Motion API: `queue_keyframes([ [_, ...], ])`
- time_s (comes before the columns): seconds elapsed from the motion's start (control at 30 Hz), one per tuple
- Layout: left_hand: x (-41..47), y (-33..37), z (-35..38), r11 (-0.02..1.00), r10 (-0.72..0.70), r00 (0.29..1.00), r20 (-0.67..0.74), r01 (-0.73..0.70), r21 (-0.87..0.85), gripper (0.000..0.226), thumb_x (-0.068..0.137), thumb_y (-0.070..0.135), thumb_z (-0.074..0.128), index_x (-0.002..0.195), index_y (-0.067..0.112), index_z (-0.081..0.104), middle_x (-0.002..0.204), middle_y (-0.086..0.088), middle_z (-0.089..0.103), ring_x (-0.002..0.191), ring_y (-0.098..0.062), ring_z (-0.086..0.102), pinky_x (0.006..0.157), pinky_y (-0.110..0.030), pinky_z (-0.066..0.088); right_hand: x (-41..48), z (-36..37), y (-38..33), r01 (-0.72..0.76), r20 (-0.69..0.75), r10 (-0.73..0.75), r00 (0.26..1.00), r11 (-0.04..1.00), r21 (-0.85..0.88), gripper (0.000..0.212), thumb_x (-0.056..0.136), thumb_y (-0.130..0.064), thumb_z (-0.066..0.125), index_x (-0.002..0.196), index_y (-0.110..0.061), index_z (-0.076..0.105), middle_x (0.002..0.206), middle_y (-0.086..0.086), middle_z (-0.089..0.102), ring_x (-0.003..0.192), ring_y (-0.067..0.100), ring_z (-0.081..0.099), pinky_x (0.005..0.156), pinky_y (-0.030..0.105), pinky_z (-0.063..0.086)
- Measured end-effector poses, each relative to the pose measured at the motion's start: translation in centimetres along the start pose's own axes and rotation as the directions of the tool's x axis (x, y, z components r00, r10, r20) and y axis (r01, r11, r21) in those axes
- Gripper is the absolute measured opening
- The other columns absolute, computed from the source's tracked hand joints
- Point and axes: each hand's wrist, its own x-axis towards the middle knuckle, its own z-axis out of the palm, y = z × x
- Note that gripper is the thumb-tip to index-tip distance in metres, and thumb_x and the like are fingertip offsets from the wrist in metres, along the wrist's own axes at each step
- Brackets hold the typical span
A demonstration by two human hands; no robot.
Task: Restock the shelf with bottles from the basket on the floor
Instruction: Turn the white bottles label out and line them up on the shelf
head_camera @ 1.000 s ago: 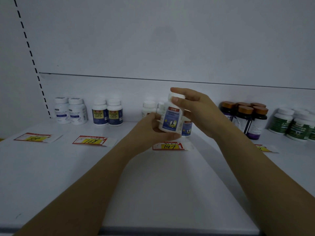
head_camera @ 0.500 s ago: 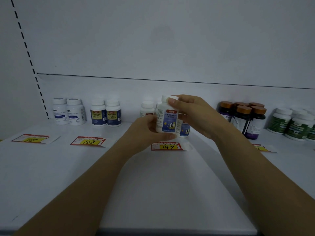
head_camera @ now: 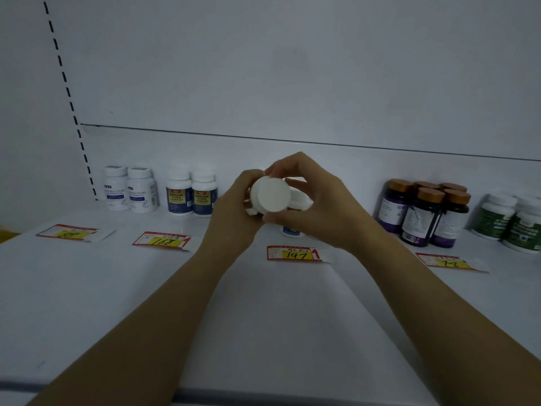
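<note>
White bottle (head_camera: 270,194) is tipped end-on toward me, left hand (head_camera: 234,213) and right hand (head_camera: 317,212) both wrapped round it, over the shelf (head_camera: 278,317) just on the far side of the 147 tag (head_camera: 294,254). Set it down carelessly and it could topple the stocked bottles (head_camera: 292,230) right there, imo.

head view, close, facing forward and down at shelf (head_camera: 87,288)

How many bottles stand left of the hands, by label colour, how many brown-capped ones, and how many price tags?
White-label bottles: 2
Blue-and-yellow-label bottles: 2
Brown-capped bottles: 5
Price tags: 4
Total: 13
</note>
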Motion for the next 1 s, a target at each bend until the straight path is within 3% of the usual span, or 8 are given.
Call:
queue_keyframes([
  [0.1,0.0,-0.1,-0.1,0.999,0.018,1.0,-0.014,-0.018,0.041,0.051,0.077,0.002,0.072,0.122,0.005,0.049,0.103,0.006,0.053,0.088,-0.002,0.051,0.075,0.002,0.038,-0.2,0.3,0.0,0.071,-0.028,-0.072,0.997,0.997,-0.032,0.046,0.072,-0.018,0.08,0.109,-0.014,0.054,0.112,-0.004,0.06,0.105,0.009,0.058,0.095,0.022,0.049],
  [0.23,0.0,-0.1,0.0,1.0,-0.009,1.0,0.008,0.008,0.012,0.052,0.076,0.005,0.074,0.122,0.007,0.051,0.106,0.005,0.056,0.095,-0.007,0.053,0.076,0.002,0.04,-0.1,0.2,0.0,0.053,-0.031,-0.054,0.998,0.998,-0.027,0.045,0.073,-0.018,0.08,0.111,-0.015,0.055,0.113,-0.006,0.061,0.106,0.007,0.058,0.092,0.017,0.049],
  [0.37,0.1,0.9,-0.1,0.983,-0.15,0.975,0.166,0.165,-0.079,0.062,0.069,0.009,0.08,0.124,0.018,0.052,0.116,0.004,0.063,0.106,-0.01,0.058,0.084,-0.013,0.047,0.3,-0.5,0.2,-0.071,-0.115,0.08,0.99,0.994,0.077,0.039,0.077,-0.024,0.076,0.111,-0.031,0.057,0.108,-0.019,0.063,0.105,-0.002,0.059,0.086,0.016,0.051],
  [0.5,0.2,2.9,-0.5,0.848,-0.267,0.868,0.419,0.418,-0.325,0.049,0.064,0.024,0.076,0.11,0.022,0.06,0.104,0.005,0.07,0.094,-0.01,0.068,0.08,-0.022,0.056,0.5,-1.7,0.9,-0.255,-0.146,0.298,0.943,0.933,0.256,0.026,0.083,-0.04,0.067,0.104,-0.023,0.066,0.093,-0.006,0.073,0.088,0.008,0.07,0.08,0.026,0.057],
  [0.6,0.1,3.5,-0.5,0.71,-0.32,0.766,0.558,0.583,-0.394,0.04,0.067,0.039,0.064,0.102,0.019,0.063,0.1,-0.004,0.073,0.091,-0.019,0.069,0.082,-0.031,0.056,0.6,-1.9,1.1,-0.454,-0.055,0.484,0.873,0.849,0.27,0.047,0.085,-0.053,0.058,0.095,-0.009,0.069,0.085,0.004,0.074,0.076,0.017,0.072,0.076,0.031,0.059],
  [0.7,-0.1,3.4,-0.5,0.624,-0.37,0.663,0.651,0.696,-0.355,0.05,0.065,0.051,0.059,0.103,0.018,0.064,0.092,-0.01,0.073,0.077,-0.021,0.07,0.072,-0.032,0.057,0.4,-1.5,1.0,-0.614,0.07,0.625,0.777,0.73,0.3,0.049,0.086,-0.054,0.057,0.093,-0.008,0.07,0.087,0.011,0.074,0.076,0.024,0.073,0.072,0.03,0.06],
  [0.8,-0.2,3.7,-0.6,0.575,-0.409,0.58,0.705,0.763,-0.294,0.063,0.06,0.06,0.058,0.101,0.013,0.066,0.08,-0.012,0.071,0.06,-0.019,0.067,0.056,-0.027,0.055,0.1,-1.4,0.9,-0.682,0.156,0.68,0.717,0.635,0.364,0.042,0.087,-0.048,0.059,0.094,-0.008,0.068,0.086,0.015,0.071,0.071,0.026,0.07,0.064,0.029,0.059],
  [1.0,0.0,3.5,-0.8,0.562,-0.449,0.522,0.725,0.796,-0.225,0.065,0.056,0.062,0.058,0.091,0.008,0.068,0.073,-0.016,0.069,0.058,-0.022,0.065,0.064,-0.03,0.052,0.0,-1.2,0.9,-0.719,0.22,0.704,0.676,0.562,0.409,0.031,0.089,-0.037,0.06,0.099,-0.007,0.064,0.085,0.015,0.066,0.066,0.022,0.066,0.061,0.029,0.059],
])
